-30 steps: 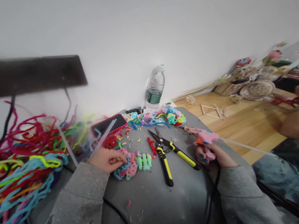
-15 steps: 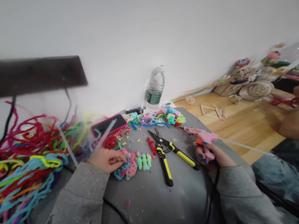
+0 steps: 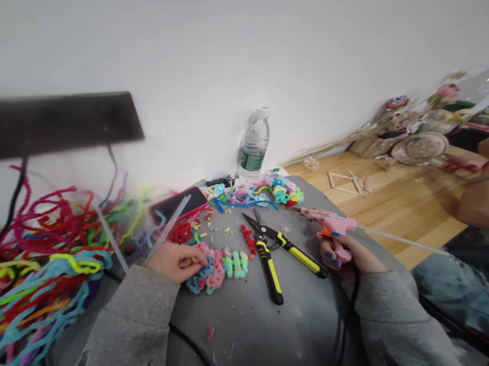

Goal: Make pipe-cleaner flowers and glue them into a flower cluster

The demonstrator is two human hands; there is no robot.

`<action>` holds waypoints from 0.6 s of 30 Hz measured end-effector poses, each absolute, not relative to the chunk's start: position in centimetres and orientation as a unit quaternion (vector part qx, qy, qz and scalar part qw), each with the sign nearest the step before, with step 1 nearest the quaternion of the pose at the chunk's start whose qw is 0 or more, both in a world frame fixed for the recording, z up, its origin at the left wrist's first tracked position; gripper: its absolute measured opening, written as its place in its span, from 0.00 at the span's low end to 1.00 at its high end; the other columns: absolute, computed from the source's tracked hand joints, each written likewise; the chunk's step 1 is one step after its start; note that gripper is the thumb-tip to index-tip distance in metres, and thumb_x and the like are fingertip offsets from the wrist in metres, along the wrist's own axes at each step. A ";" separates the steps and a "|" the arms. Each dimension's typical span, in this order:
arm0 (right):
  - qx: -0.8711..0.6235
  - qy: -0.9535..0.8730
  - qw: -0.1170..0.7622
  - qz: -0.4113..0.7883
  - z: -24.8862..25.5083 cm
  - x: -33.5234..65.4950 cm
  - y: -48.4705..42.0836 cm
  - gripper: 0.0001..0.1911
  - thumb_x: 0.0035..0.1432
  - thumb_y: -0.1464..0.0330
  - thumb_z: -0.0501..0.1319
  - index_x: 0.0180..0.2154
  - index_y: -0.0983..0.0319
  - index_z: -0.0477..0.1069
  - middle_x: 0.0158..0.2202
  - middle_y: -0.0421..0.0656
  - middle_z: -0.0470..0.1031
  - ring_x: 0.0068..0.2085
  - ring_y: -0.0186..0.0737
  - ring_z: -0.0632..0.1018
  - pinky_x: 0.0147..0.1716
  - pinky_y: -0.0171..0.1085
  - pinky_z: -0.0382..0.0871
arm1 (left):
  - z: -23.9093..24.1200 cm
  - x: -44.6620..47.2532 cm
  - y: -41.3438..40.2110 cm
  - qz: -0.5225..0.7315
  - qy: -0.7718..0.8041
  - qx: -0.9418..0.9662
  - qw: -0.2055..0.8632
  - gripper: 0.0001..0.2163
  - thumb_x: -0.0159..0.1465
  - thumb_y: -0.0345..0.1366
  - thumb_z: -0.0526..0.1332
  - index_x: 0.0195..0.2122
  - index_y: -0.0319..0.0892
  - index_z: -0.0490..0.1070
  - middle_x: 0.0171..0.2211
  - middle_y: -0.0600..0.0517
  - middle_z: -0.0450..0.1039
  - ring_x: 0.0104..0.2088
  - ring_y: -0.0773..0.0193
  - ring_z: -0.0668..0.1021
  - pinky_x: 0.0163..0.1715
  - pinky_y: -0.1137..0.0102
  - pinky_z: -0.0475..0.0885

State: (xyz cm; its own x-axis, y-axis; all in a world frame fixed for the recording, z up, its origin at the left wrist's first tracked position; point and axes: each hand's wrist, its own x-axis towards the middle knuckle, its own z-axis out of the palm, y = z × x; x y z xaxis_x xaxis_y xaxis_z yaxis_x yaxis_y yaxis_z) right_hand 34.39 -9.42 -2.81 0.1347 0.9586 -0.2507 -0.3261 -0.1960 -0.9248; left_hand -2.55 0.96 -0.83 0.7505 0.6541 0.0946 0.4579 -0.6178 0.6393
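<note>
My right hand (image 3: pixel 346 253) is wrapped round the handle of a pink hot glue gun (image 3: pixel 342 224), its nozzle pointing to the upper left and a clear glue stick (image 3: pixel 402 239) jutting from its back. Its fingers have blue nails. My left hand (image 3: pixel 180 262) is closed, fingertips pinching the edge of a pink and blue pipe-cleaner flower cluster (image 3: pixel 214 269) on the grey table (image 3: pixel 270 343). Beside that cluster lie pale green pipe-cleaner pieces (image 3: pixel 237 264). Between my hands rest black and yellow pliers (image 3: pixel 272 265) with handles spread, next to a small red pipe-cleaner piece (image 3: pixel 249 241).
Loose coloured pipe cleaners (image 3: pixel 47 282) heap up at the left. A phone (image 3: pixel 178 204), a water bottle (image 3: pixel 254 144) and more twisted flowers (image 3: pixel 285 189) stand toward the wall. Black cable (image 3: pixel 208 362) crosses the front. Another person's arm (image 3: pixel 487 194) is over the wooden table (image 3: pixel 394 190).
My hands, the glue gun and the flower cluster stay in place. At the right, the other person's hand has shifted slightly.
</note>
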 end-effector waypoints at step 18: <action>-0.505 -0.306 0.557 0.584 -3.0 34.6 -9.4 0.13 0.50 0.59 0.60 0.32 0.63 0.72 0.15 0.37 0.64 0.13 0.28 0.61 0.11 0.29 0.52 | -0.9 -2.6 1.0 0.166 0.312 0.887 0.297 0.08 0.54 0.31 0.57 0.30 0.40 0.76 0.14 0.59 0.58 0.15 0.75 0.60 0.19 0.81 0.60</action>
State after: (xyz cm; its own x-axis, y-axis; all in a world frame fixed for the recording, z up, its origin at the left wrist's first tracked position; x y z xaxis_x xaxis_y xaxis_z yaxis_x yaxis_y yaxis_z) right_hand 34.57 -9.37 -3.05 0.1299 0.9599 -0.2484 -0.3419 -0.1918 -0.9199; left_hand -2.61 1.01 -0.87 0.7498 0.6526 0.1094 0.4549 -0.6284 0.6310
